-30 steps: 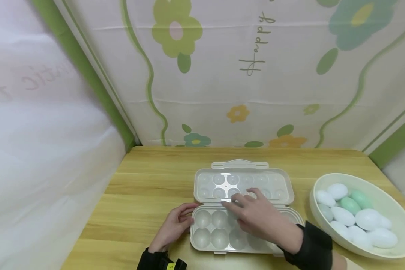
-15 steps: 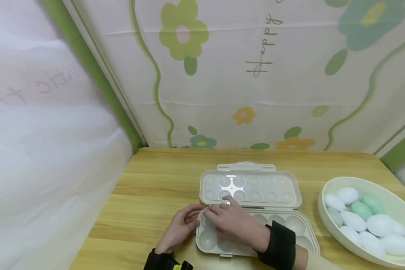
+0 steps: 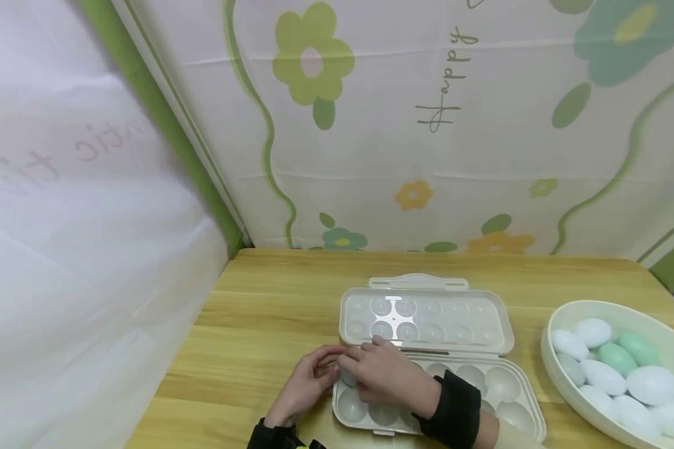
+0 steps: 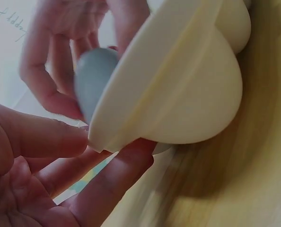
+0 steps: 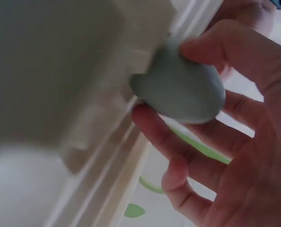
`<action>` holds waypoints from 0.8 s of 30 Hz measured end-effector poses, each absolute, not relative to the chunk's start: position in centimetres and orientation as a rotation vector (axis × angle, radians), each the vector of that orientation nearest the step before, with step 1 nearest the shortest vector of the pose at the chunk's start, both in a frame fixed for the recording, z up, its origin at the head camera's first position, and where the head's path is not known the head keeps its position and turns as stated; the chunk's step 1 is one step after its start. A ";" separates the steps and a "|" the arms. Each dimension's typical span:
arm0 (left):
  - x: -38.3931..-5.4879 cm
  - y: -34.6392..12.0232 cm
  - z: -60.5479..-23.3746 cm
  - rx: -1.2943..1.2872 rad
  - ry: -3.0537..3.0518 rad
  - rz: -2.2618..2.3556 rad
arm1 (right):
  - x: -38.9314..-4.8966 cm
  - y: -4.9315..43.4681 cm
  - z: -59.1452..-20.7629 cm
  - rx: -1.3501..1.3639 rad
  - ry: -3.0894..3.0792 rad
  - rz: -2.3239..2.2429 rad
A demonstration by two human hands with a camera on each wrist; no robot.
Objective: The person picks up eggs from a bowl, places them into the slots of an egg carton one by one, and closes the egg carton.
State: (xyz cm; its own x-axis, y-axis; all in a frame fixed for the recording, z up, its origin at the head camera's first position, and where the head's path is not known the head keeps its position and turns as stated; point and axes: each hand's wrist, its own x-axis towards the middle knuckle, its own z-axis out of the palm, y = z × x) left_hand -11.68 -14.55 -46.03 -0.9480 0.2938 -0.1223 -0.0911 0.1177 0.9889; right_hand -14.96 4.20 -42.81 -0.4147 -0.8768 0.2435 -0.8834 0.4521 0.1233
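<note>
A whitish plastic egg box lies unfolded on the table, its egg tray (image 3: 351, 406) nearer and its clear lid (image 3: 455, 319) laid back behind. My right hand (image 3: 390, 377) reaches over the tray's left end and holds a grey-green egg (image 5: 190, 90) between thumb and fingers. In the left wrist view the egg sits partly behind the tray's rim, at the far-left cup. My left hand (image 3: 307, 383) pinches the tray's left edge, thumb on top and fingers underneath. Several other cups show bare; my right hand and wrist cover some of the rest.
To the right stands a large cream bowl (image 3: 631, 317) with several white, green and greyish eggs (image 3: 618, 358). The wooden table (image 3: 247, 337) runs back to a flower-printed curtain (image 3: 365, 156), with another white sheet at the left.
My right hand has moved left across the tray to its far-left cup, then lowered slightly there. The left hand stays at the tray's edge. The head view has shifted a little.
</note>
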 end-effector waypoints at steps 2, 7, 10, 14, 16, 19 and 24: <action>-11.5 -14.5 -46.1 0.185 2.101 1.906 | -14.8 4.2 -43.1 1.521 -2.442 0.026; -11.1 -14.4 -46.4 0.172 2.094 1.908 | -14.6 4.3 -43.8 1.515 -2.461 0.061; -10.9 -14.5 -46.6 0.179 2.091 1.912 | -14.6 4.2 -44.1 1.508 -2.446 0.087; -10.7 -14.6 -46.9 0.188 2.095 1.899 | -14.5 4.2 -44.4 1.508 -2.422 0.101; -10.7 -14.6 -46.9 0.196 2.101 1.887 | -14.4 4.3 -44.4 1.512 -2.425 0.101; -10.8 -14.8 -47.0 0.233 2.108 1.861 | -14.5 4.3 -44.3 1.514 -2.442 0.088; -11.6 -15.2 -46.3 0.276 2.070 1.822 | -15.5 4.2 -43.8 1.506 -2.441 0.068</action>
State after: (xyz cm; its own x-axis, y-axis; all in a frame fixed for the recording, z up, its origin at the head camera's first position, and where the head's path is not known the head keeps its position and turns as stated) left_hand -11.61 -15.16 -46.26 -0.9130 0.3819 -0.1436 -0.0940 0.1456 0.9849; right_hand -15.55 4.23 -43.79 -0.4224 -0.8703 0.2532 -0.8831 0.4580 0.1013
